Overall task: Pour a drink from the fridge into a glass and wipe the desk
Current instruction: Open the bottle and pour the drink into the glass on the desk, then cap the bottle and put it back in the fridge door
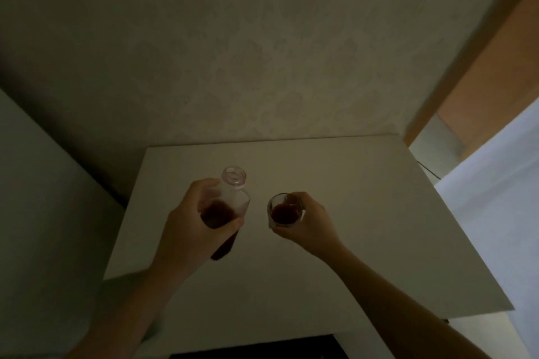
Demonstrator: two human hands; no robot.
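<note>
My left grip [192,221] is closed round the uncapped bottle [230,207], my right grip [306,218] round the part-filled glass [284,211] just beside it, both above the tabletop [350,213] (no cloth in sight), so any tilt spills dark drink beneath them.

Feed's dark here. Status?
Left hand holds open bottle. Right hand holds glass, drink in it. Desk not yet wiped.

The tabletop [335,242] is bare around both hands. A wall [262,67] closes its far edge; a narrow gap separates bottle [230,201] and glass [284,211].
</note>
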